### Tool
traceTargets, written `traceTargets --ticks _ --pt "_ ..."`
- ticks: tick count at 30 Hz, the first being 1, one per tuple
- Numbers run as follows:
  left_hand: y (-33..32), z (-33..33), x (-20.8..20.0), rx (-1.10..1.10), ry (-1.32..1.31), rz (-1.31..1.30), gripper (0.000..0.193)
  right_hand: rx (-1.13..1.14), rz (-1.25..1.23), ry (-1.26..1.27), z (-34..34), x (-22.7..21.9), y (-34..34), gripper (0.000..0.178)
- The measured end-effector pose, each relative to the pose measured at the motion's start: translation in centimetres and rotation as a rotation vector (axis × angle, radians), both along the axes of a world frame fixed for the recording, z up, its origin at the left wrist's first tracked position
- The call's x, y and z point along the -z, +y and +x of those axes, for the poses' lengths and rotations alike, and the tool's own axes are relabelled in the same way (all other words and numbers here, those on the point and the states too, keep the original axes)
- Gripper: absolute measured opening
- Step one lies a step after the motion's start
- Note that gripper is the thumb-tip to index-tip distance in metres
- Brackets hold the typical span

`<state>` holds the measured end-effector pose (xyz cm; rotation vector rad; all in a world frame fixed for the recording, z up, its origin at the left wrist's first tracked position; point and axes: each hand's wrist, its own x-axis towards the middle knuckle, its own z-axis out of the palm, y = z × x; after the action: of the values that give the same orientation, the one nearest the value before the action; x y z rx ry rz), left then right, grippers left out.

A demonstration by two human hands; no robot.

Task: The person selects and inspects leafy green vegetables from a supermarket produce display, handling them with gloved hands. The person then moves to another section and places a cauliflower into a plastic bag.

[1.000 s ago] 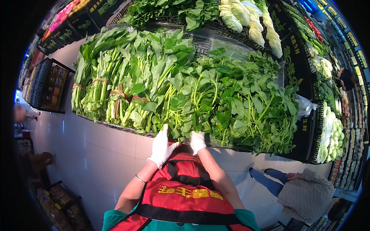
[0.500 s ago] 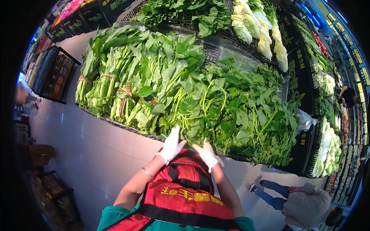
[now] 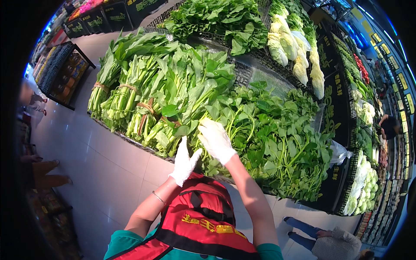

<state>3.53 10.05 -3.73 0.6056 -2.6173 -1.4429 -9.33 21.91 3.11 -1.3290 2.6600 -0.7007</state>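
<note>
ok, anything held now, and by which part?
Can't tell for the right hand, on the leafy greens; left hand looks open, holding nothing.

Two hands [image 3: 216,139], one bracelet [image 3: 159,198], at least three bundles [image 3: 118,106]

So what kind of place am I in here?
Most likely a supermarket's fresh produce section: there are tied bunches of leafy greens laid out in front of you, pale long cabbages beyond them, and stocked shelves along the right.
</note>
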Motion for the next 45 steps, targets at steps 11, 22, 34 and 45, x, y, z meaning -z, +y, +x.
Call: traceTargets --ticks 11,22,34,45 --pt "7.4 -4.0 -3.4 0.503 0.134 -0.247 0.085 0.262 0.422 0.124 1.0 0.0 11.8 0.037" --pt "6.1 -3.2 -0.6 0.493 0.117 -0.339 0.084 0.246 0.071 0.167 1.9 -2.3 9.4 0.033" --pt "2.6 2.3 -3.7 0.397 0.266 0.012 0.031 -0.233 0.561 0.205 -2.1 3.8 2.8 0.039" --pt "4.9 -4.0 0.1 0.539 -0.137 0.025 0.095 0.059 0.633 0.168 -1.6 -1.2 13.3 0.034"
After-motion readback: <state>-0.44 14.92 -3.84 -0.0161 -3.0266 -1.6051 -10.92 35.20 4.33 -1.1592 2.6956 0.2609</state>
